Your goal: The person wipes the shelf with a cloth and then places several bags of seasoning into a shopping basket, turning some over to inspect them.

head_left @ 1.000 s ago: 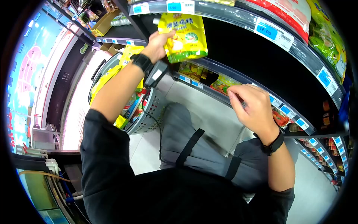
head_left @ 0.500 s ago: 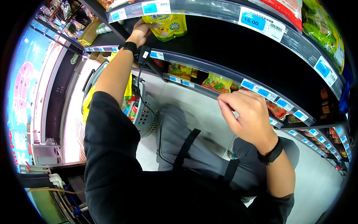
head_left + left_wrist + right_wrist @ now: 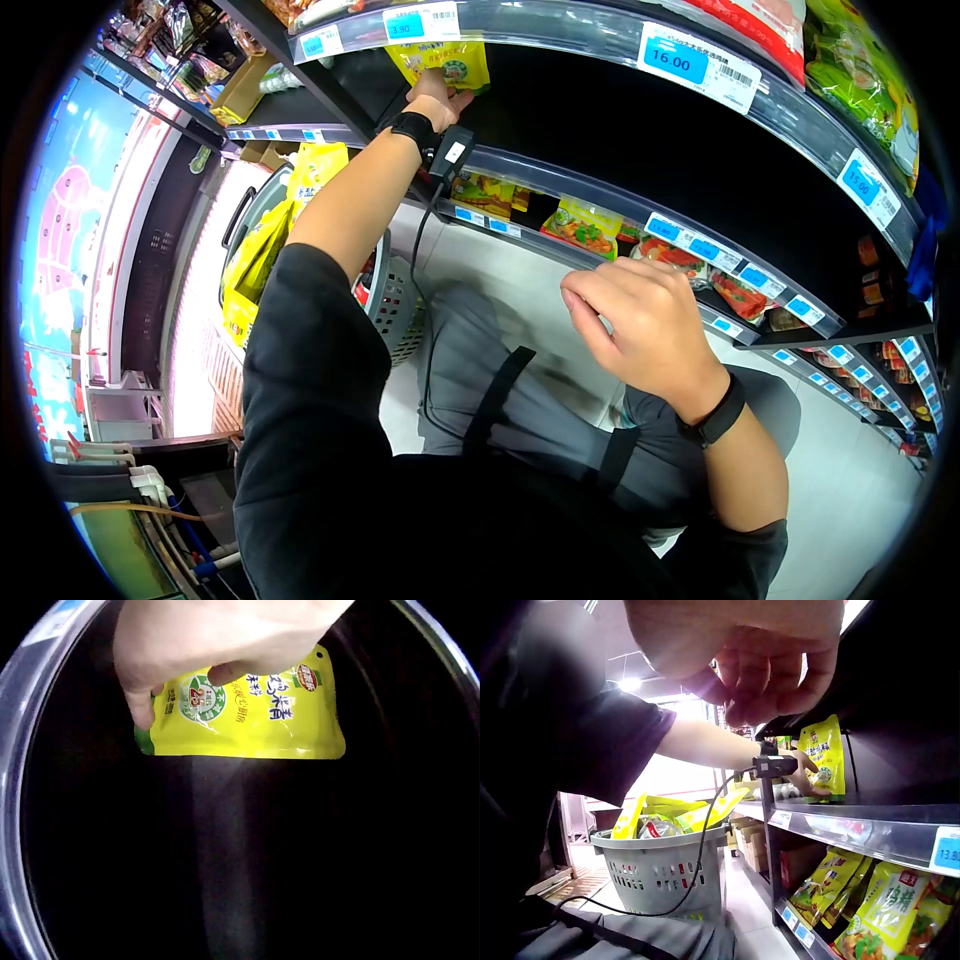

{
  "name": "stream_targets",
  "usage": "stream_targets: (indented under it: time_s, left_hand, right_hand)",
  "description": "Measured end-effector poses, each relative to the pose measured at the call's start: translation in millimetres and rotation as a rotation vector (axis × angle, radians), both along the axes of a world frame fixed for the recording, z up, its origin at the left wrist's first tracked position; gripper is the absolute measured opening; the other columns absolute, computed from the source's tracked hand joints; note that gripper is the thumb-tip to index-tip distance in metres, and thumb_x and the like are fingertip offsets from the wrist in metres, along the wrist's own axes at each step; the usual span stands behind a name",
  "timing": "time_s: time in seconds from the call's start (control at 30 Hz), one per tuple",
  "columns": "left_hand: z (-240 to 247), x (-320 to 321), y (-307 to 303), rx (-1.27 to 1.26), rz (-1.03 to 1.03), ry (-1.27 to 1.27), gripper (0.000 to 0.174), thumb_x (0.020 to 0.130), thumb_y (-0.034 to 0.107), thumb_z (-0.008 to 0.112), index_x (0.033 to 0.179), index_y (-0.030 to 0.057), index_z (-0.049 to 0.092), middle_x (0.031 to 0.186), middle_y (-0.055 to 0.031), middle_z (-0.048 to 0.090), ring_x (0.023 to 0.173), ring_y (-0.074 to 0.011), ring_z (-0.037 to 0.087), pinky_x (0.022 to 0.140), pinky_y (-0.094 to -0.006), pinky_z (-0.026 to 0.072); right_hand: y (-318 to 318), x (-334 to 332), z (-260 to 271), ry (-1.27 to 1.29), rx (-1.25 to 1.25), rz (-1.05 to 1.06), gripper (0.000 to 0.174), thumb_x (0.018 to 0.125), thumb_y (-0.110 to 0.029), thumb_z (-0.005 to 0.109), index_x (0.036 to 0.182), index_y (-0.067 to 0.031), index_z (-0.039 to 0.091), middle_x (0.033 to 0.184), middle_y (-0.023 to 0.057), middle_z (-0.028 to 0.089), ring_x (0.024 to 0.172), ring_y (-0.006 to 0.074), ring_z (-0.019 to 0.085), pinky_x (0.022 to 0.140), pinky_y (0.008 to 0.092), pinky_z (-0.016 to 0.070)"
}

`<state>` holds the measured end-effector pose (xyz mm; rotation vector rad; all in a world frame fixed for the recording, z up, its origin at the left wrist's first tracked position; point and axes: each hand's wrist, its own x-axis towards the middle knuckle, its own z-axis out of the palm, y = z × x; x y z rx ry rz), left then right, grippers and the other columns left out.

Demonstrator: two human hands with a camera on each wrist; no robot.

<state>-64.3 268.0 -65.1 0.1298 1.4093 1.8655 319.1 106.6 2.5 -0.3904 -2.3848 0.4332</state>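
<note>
A yellow seasoning pouch point(image 3: 262, 727) with a green bottom band stands upright on a dark shelf, as the right wrist view shows. Reaching in under the upper shelf lip, my left hand point(image 3: 432, 105) is at the pouch's front. Its fingers touch the lower part of the pouch and hide some of the print in the left wrist view. My right hand point(image 3: 640, 320) hovers above my knee, in front of the lower shelf, with loosely curled fingers and nothing held.
A grey basket point(image 3: 667, 874) with yellow pouches and other packets stands on the floor to my left. Along the upper shelf edge point(image 3: 560, 45) run price labels. Bagged foods point(image 3: 580, 228) fill parts of the lower shelf. A black cable point(image 3: 425, 300) hangs from my left wrist.
My left hand carried the pouch leftward and up onto the shelf, then moved from its left side round to its front. The right hand drifted slightly left and down.
</note>
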Motion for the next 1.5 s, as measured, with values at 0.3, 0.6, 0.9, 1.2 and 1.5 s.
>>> stream_targets:
  time_s: [0.3,0.6,0.9,1.2,1.5]
  left_hand:
    - [9.6,1.6,-13.1,0.068,-0.231,0.125,0.056,0.098,0.029,0.04,0.145,0.0014,0.028,0.149,-0.024,0.028,0.136,-0.0394,0.033,0.114,-0.0461,0.0285]
    - [79.9,75.0,-221.8,-0.012,-0.719,0.657,0.041,0.096,0.023,0.055,0.131,0.0044,0.049,0.125,-0.0115,0.058,0.112,-0.0245,0.058,0.092,-0.0371,0.0487]
    - [12.4,74.8,-405.3,-0.684,-0.303,1.712,0.037,0.083,0.016,0.069,0.115,0.003,0.058,0.119,-0.0154,0.057,0.108,-0.0353,0.055,0.092,-0.0423,0.0457]
    - [-39.1,51.1,-427.7,-0.651,-0.317,1.653,0.03,0.082,0.023,0.07,0.102,0.0035,0.062,0.096,-0.0113,0.058,0.093,-0.0307,0.056,0.082,-0.0404,0.0478]
    - [-43.6,53.1,-430.2,-0.597,-0.223,1.571,0.032,0.08,0.023,0.071,0.103,0.0029,0.061,0.096,-0.0131,0.058,0.091,-0.0326,0.056,0.079,-0.0414,0.0477]
  right_hand:
    - [4.1,2.8,-1.4,0.027,-0.039,-0.011,0.006,0.077,-0.007,0.066,0.075,-0.0068,0.06,0.063,0.006,0.056,0.059,0.0242,0.059,0.055,0.0356,0.0479]
    - [15.1,-17.4,-2.1,0.024,-0.128,-0.02,0.004,0.08,-0.006,0.066,0.08,-0.0025,0.068,0.074,0.0118,0.067,0.065,0.0284,0.065,0.059,0.035,0.0501]
    - [61.4,-60.8,-29.3,-0.13,-0.498,-0.095,0.013,0.09,-0.011,0.062,0.089,0.0015,0.065,0.07,0.0046,0.061,0.064,0.0089,0.057,0.06,0.0248,0.0453]
    - [134.8,-188.6,-12.5,-0.234,-0.851,-0.082,0.029,0.09,-0.026,0.064,0.112,-0.0066,0.06,0.092,0.0025,0.061,0.074,0.0103,0.058,0.063,0.0248,0.0481]
    - [183.7,-250.6,-26.5,-0.081,-0.96,-0.261,0.059,0.087,-0.026,0.07,0.133,-0.0037,0.039,0.113,0.0123,0.056,0.084,0.0201,0.064,0.069,0.0334,0.0543]
